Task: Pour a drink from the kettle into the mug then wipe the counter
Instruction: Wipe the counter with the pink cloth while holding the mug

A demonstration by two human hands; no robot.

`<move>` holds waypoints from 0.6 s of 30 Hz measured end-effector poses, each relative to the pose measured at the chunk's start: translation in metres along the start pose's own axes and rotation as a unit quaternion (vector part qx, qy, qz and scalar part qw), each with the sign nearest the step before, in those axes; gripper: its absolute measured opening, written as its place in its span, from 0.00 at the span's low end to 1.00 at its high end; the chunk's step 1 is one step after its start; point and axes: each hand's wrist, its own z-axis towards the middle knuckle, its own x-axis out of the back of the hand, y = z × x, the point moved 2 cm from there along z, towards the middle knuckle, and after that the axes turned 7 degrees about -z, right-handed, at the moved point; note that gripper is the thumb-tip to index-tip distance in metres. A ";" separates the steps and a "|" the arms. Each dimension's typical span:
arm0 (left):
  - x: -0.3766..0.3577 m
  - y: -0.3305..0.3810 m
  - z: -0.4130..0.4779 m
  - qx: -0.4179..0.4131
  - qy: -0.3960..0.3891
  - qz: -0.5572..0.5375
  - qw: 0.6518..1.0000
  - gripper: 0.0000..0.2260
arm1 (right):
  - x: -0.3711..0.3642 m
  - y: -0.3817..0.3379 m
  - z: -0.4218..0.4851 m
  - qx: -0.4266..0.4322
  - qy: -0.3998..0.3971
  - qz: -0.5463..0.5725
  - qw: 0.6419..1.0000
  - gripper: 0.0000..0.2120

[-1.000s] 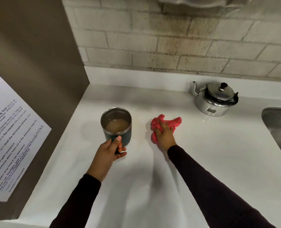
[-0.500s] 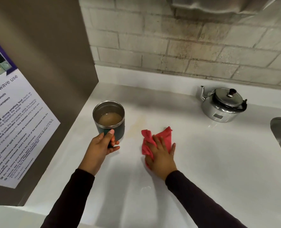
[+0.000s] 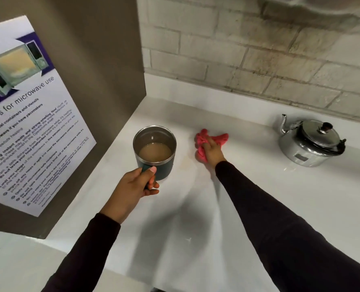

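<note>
A dark green mug (image 3: 155, 151) with a steel rim holds a light brown drink. My left hand (image 3: 132, 186) grips its handle at the near side, and the mug looks slightly raised above the white counter (image 3: 259, 197). My right hand (image 3: 213, 151) presses a crumpled pink cloth (image 3: 206, 140) flat on the counter, to the right of the mug. A faint brownish smear lies on the counter between mug and cloth. The steel kettle (image 3: 310, 142) stands upright with its lid on at the far right, apart from both hands.
A brown panel (image 3: 103, 81) with a microwave-use poster (image 3: 23, 114) walls off the left side. A tiled wall (image 3: 259, 60) runs behind the counter. A dark edge shows at the far right border.
My right hand has slid the pink cloth away from me, back toward the wall. The left hand has kept hold of the mug. The view has shifted left.
</note>
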 end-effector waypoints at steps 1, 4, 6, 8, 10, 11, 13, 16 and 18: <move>0.000 0.001 -0.001 -0.001 -0.001 0.001 1.000 0.19 | -0.006 -0.002 0.000 -0.005 -0.036 -0.003 0.999 0.19; 0.003 0.001 -0.001 -0.008 -0.001 -0.002 1.000 0.19 | -0.026 -0.009 -0.020 0.091 -0.111 -0.125 0.982 0.17; 0.006 0.002 -0.001 -0.013 -0.003 -0.011 1.000 0.19 | -0.041 -0.010 -0.048 0.163 -0.152 -0.203 0.953 0.17; 0.007 0.003 0.001 -0.022 -0.007 -0.013 1.000 0.18 | -0.053 0.003 -0.075 0.232 -0.144 -0.279 0.920 0.17; 0.009 0.004 0.003 -0.027 0.000 -0.008 1.000 0.18 | -0.059 0.016 -0.108 0.286 -0.113 -0.350 0.885 0.21; 0.009 0.004 0.004 -0.029 0.004 -0.008 1.000 0.18 | -0.058 0.023 -0.123 0.289 -0.109 -0.358 0.881 0.23; 0.011 0.004 0.007 -0.028 0.005 -0.009 1.000 0.18 | -0.043 0.037 -0.142 0.287 -0.087 -0.354 0.886 0.26; 0.016 0.003 0.010 -0.022 0.001 -0.011 1.000 0.19 | -0.002 0.048 -0.140 0.266 -0.013 -0.344 0.900 0.26; 0.017 0.003 0.013 -0.018 -0.003 -0.013 1.000 0.19 | 0.021 0.051 -0.120 0.193 0.030 -0.351 0.916 0.25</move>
